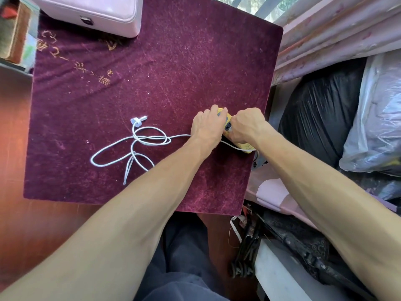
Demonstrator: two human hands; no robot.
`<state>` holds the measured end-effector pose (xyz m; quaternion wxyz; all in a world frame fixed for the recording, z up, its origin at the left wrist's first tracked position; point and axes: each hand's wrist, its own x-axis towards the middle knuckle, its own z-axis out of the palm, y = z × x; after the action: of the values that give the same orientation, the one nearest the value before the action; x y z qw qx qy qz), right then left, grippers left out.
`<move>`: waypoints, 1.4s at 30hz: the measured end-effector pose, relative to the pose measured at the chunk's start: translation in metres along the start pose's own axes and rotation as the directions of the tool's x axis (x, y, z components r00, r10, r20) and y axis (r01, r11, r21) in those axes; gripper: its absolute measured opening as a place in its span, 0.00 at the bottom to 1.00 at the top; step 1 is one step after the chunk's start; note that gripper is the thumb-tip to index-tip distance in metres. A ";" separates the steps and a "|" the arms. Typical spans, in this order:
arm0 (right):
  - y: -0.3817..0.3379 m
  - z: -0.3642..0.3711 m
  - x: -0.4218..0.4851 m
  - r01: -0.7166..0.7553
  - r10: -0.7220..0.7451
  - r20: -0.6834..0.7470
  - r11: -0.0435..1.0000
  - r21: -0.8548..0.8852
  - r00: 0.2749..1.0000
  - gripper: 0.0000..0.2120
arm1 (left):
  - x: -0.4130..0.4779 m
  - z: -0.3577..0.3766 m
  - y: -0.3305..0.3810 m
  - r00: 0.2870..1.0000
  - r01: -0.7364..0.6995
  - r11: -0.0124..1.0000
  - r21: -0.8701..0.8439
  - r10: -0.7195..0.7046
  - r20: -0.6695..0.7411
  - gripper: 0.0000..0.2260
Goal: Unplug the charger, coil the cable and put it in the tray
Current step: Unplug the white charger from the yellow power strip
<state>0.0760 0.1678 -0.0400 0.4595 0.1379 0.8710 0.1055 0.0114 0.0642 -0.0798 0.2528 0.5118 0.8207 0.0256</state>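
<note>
A yellow power strip lies near the right edge of the dark red velvet tabletop. My left hand presses down on its far end. My right hand is closed around the charger plugged into the strip; the charger itself is hidden by my fingers. The white cable runs left from under my hands in loose, tangled loops and ends in a small white connector. A pale pink box-like tray stands at the table's far left corner.
Black and clear plastic bags are piled to the right of the table, beside pink curtains. A dark cord drops off the table's right edge. Wooden floor lies to the left.
</note>
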 end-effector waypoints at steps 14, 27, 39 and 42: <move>0.002 0.001 0.000 0.004 -0.004 -0.011 1.000 0.001 1.000 0.19 | -0.002 0.003 0.015 0.998 0.037 0.998 0.041 -0.035 -0.051 0.22; 0.021 -0.008 -0.043 -0.173 0.158 0.070 0.877 0.449 0.985 0.20 | -0.019 -0.003 0.013 0.998 0.067 0.997 -0.039 -0.067 -0.004 0.30; -0.064 -0.080 -0.328 0.206 0.314 -0.248 0.160 0.965 0.916 0.19 | -0.264 -0.195 0.004 0.872 0.488 0.065 -0.871 -0.076 0.483 0.15; -0.088 -0.098 -0.369 0.308 0.336 -0.352 0.179 0.934 0.874 0.25 | -0.321 -0.218 -0.002 0.901 0.431 0.090 -0.898 0.006 0.433 0.13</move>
<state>0.1805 -0.0452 0.2716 0.0251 0.3762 0.8136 -0.4425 0.0256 -0.1629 0.2343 0.6587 0.0849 0.6070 0.4365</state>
